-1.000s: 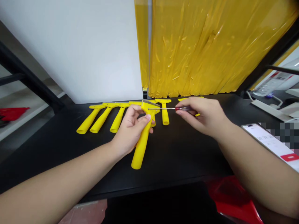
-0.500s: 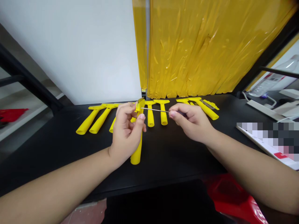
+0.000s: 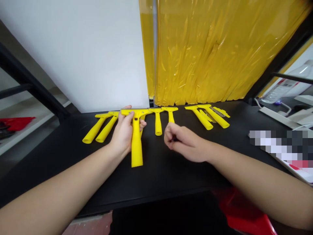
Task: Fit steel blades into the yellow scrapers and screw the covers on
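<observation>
A yellow T-shaped scraper (image 3: 137, 143) is held by its head in my left hand (image 3: 121, 133), its handle hanging down toward me and its broad face turned my way. A small dark opening shows just below the head. My right hand (image 3: 187, 143) is closed in a fist to the right of it, apart from the scraper. Only a bit of something dark shows inside that fist; the screwdriver's shaft is hidden now. Behind both hands, more yellow scrapers lie in a row, such as one at the left (image 3: 94, 130) and one in the middle (image 3: 158, 124).
Several scrapers and a loose yellow head piece (image 3: 221, 112) lie at the right rear of the black table (image 3: 161, 178). A white panel (image 3: 97, 55) and yellow film (image 3: 195, 52) stand behind. A plastic bottle (image 3: 286, 85) is at the far right, with red plastic (image 3: 244, 212) below.
My right hand has drawn the screwdriver away from the scraper's head, lowered and curled into a fist. My left hand has moved slightly left and turned the scraper to face me.
</observation>
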Demonstrator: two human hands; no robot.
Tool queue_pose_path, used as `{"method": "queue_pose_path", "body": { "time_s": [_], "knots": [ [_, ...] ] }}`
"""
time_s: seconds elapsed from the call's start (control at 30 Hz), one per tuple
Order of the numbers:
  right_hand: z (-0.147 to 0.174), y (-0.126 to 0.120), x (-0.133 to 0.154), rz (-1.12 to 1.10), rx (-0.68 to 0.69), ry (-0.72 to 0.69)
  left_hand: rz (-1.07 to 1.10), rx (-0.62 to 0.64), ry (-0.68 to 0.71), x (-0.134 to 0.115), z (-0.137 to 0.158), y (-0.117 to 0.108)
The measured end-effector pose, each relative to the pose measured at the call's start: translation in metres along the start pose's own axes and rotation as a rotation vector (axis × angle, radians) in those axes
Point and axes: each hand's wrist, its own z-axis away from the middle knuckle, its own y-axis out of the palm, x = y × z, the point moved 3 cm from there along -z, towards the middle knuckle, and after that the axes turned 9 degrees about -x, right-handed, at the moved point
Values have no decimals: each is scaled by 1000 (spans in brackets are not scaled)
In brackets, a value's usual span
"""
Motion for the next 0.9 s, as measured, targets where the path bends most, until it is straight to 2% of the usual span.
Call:
{"method": "queue_pose_path", "body": {
  "time_s": [0.07,0.17,0.43,0.57,0.7,0.8,0.9],
  "knots": [
    [1,13,3,97,59,-12,65,-31,-24,7,6,3],
    [2,24,5,248,116,-104,116,25,-41,14,17,9],
    [6,33,7,466,210,-250,99,135,-33,21,24,11],
    [6,20,10,441,92,-254,36,247,-59,20,25,12],
    [1,-22,4,311,-131,-221,-22,359,-69,23,24,8],
    [-1,-54,-10,373,-298,-178,-142,531,7,28,25,5],
    [-2,-70,-24,471,-380,-82,-304,719,145,33,30,3]
  ]
}}
